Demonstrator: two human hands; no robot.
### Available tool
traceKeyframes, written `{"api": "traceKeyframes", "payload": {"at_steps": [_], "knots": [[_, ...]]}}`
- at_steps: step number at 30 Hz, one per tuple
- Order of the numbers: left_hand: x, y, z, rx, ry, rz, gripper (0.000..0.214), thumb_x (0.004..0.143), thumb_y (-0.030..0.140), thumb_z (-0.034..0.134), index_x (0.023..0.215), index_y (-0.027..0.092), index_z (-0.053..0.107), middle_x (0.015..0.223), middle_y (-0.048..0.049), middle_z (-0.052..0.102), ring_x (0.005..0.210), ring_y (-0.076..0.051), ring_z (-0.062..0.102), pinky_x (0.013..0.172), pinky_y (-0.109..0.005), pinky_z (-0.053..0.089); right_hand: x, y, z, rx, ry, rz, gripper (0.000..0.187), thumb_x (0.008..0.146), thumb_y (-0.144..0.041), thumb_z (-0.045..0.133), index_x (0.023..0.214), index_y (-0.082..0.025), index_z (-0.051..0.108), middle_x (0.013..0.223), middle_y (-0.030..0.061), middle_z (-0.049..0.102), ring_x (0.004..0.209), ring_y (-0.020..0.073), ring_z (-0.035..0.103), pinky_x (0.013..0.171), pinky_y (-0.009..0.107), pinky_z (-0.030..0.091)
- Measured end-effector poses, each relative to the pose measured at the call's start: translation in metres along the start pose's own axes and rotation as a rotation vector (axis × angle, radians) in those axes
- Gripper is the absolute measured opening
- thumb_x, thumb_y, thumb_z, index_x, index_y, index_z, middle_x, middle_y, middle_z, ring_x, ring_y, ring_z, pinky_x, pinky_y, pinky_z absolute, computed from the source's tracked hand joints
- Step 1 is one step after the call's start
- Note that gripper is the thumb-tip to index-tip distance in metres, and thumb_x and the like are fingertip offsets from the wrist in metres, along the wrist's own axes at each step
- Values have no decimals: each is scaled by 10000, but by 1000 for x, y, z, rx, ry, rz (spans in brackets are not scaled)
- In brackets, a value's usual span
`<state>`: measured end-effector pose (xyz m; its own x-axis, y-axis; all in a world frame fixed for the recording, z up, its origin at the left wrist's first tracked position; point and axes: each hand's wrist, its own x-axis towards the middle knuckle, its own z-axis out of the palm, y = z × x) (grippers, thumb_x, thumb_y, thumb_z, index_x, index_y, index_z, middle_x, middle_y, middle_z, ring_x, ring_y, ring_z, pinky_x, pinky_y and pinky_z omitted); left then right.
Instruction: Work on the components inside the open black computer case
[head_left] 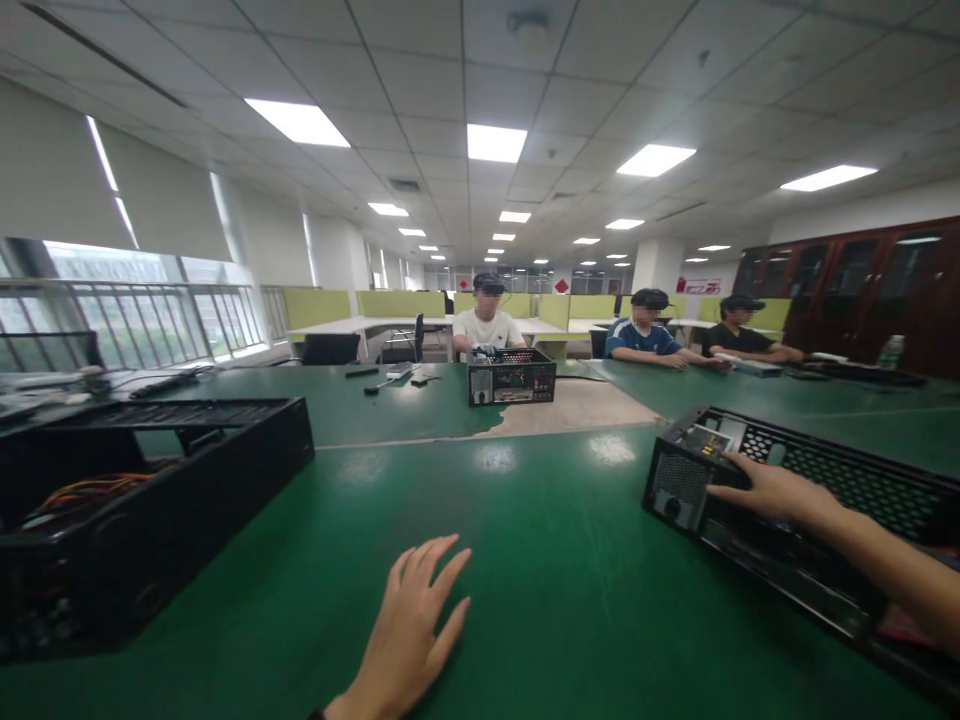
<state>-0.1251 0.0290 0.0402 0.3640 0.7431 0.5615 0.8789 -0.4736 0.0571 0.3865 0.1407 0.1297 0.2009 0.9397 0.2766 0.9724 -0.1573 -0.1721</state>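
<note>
Computer case [795, 500] lies on its side on the green table [540, 560], under the right hand [765, 490], which rests fingers spread on its top corner, not clenched; left hand [412, 620] lies flat and empty, well apart. Case interior appears untouched; work seems barely begun.

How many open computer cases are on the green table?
3: one black case at left, one under the right hand at right, one far-centre before a seated person. Others may be hidden.
</note>
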Motion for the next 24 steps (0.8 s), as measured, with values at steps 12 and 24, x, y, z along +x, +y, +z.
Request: {"api": "traceKeyframes", "payload": {"at_steps": [12, 24], "knots": [[-1, -18, -10, -99, -29, -75, 292, 895, 366, 492, 1161, 275, 571, 1171, -51, 619, 1093, -230, 574, 931, -416, 495, -29, -24, -10, -68, -152, 27, 631, 822, -686, 348, 1064, -195, 661, 973, 171, 681, 919, 364, 626, 716, 438, 432], [107, 90, -90, -310, -209, 274, 291, 921, 392, 450, 1117, 223, 582, 1046, -44, 650, 960, -203, 581, 833, -341, 456, -211, -191, -44, 38, -159, -329, 328, 876, -481, 386, 895, -242, 611, 876, 73, 697, 811, 303, 655, 681, 396, 469]]}}
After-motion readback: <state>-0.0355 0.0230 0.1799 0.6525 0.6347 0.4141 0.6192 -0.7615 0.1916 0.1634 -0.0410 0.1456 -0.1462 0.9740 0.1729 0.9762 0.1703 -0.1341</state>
